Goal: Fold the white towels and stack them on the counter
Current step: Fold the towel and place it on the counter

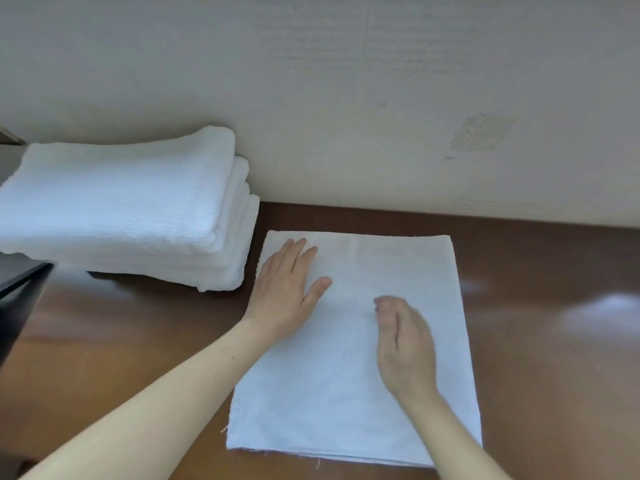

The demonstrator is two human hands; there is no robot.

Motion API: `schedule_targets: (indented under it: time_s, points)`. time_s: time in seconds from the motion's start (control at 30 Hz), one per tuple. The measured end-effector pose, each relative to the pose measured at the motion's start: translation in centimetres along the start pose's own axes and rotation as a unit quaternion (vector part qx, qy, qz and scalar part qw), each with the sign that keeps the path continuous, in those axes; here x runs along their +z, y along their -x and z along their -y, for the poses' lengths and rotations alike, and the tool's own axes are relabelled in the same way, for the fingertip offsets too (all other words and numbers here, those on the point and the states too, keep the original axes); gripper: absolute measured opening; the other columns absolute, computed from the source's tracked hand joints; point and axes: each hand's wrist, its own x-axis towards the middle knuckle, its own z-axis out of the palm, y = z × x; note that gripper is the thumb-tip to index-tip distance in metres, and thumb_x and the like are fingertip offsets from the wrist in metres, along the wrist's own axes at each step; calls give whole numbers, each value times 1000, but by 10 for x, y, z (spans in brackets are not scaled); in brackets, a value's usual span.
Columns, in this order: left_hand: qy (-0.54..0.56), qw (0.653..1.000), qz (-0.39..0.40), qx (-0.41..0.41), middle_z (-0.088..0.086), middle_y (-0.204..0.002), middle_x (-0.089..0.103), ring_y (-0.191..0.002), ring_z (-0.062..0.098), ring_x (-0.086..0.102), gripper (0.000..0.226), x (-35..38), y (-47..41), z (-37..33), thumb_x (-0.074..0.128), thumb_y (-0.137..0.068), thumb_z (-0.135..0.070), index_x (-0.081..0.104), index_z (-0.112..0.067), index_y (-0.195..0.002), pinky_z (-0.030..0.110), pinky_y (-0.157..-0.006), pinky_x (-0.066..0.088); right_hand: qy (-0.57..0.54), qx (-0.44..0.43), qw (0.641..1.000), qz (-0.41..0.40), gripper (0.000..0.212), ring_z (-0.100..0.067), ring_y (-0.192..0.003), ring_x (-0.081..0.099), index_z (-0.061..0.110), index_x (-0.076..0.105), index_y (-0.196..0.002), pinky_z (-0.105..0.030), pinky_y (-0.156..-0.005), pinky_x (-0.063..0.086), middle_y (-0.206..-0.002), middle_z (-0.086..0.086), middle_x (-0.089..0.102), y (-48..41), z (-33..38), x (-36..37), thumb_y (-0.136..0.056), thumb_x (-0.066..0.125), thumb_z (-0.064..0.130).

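Observation:
A white towel (pixel 349 403) lies flat on the brown wooden counter (pixel 554 358), folded into a tall rectangle with layered edges at its near side. My left hand (pixel 285 292) rests palm down with straight fingers on the towel's upper left part. My right hand (pixel 403 344) lies on the towel's middle, fingers together and bent slightly down onto the cloth, gripping nothing that I can see. A stack of several folded white towels (pixel 121 209) stands at the back left of the counter against the wall.
A pale wall (pixel 381 98) rises directly behind the counter. A dark object (pixel 17 292) juts in from the left edge, in front of the towel stack. Bare counter lies to the right of the towel.

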Motion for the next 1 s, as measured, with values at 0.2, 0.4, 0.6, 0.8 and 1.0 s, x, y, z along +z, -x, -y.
schedule_targets:
  time_s: [0.2,0.4,0.6,0.8,1.0]
  points:
    - [-109,991,29,-68,-3,-163,-26,-148,18,-30,73,32,8,10,-3,-93,-67,-15,-34,-156,47,-121,-14,332,-83,935,92,64,-24,-153,-3,33,11,-158,-43,-123,-4,-166,1,3,-76,-47,-21,-99,6,60]
    - [-106,990,0,-91,-2,-164,-21,-149,16,-27,74,32,13,26,1,-97,-64,-13,-24,-158,38,-122,-15,385,-28,920,64,69,-22,-152,-1,27,9,-159,-51,-122,1,-166,-1,3,-82,-68,-23,-98,5,60]
    - [-94,995,-9,-7,-2,-165,-18,-150,17,-24,68,42,-18,-3,3,-98,-64,-6,-34,-158,38,-120,-18,399,-75,911,76,68,-27,-152,-9,35,2,-157,-54,-119,-10,-166,1,-7,-84,-49,2,-96,5,64]
    - [-112,992,11,-58,0,-166,-14,-152,18,-17,67,35,-10,22,6,-99,-60,-4,-32,-159,41,-123,-10,396,-60,912,85,69,-30,-152,-3,34,7,-158,-52,-121,0,-166,-3,-2,-92,-59,-6,-96,4,65]
    - [-50,999,-10,-7,-1,-168,-6,-153,20,-14,71,40,50,-6,10,-98,-68,-1,-33,-159,46,-123,-4,354,-76,929,79,68,-28,-151,-13,34,0,-158,-56,-120,-8,-166,1,-8,-50,-38,4,-98,7,66]
